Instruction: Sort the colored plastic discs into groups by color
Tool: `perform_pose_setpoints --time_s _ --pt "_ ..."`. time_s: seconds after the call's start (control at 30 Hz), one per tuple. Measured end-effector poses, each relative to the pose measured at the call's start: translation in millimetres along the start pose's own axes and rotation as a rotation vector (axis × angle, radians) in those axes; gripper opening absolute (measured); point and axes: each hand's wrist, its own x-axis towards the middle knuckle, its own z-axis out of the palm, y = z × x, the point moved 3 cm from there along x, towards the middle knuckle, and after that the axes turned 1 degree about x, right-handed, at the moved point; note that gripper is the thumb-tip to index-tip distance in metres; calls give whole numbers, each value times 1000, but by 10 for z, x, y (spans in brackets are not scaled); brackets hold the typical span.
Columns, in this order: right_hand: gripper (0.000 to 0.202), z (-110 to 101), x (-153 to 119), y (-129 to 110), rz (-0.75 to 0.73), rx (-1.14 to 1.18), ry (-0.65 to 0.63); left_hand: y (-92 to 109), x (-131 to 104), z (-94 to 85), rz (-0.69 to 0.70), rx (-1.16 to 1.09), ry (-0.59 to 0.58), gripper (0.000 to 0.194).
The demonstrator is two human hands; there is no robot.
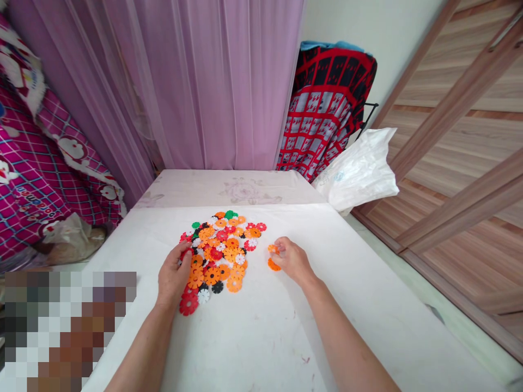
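A loose pile of flower-shaped plastic discs (212,276), orange, red, white, black and green, lies on the white-covered table (237,348). At the pile's left edge is my left hand (174,275), its thumb and fingers closed near a red disc; how firmly it grips that disc is hard to tell. To the right of the pile, my right hand (292,260) pinches an orange disc (272,249) between thumb and fingers. A second orange disc (274,265) sits just below it, touching or very near the thumb.
A white plastic bag (362,169) stands at the table's back right corner, before a red and black patterned cloth (318,109). Purple curtains (212,81) hang behind the table. Wooden doors (457,130) are on the right; a blurred patch covers the lower left.
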Motion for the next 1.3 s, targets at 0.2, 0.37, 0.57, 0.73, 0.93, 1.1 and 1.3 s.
perform_pose_setpoints --time_s 0.2,0.37,0.57,0.73,0.93,1.1,1.3 --pt "23 -45 -337 45 -85 -61 11 -26 7 6 0 11 -11 32" --pt "26 -20 -348 -7 -127 -113 -9 3 -10 -17 -7 25 3 31" --pt "35 -23 -339 -58 -157 -75 -69 16 -3 -13 -16 21 -10 31" --pt "26 56 -227 -92 -178 -42 -100 -25 8 3 10 14 -14 32" --pt "25 168 -29 -106 -128 -64 -42 -71 19 11 -4 27 -17 32" --pt "26 226 -27 -63 -169 -7 27 -55 12 9 5 19 -15 34" --pt "22 -67 -108 290 -151 6 298 -26 8 -10 9 49 -21 33"
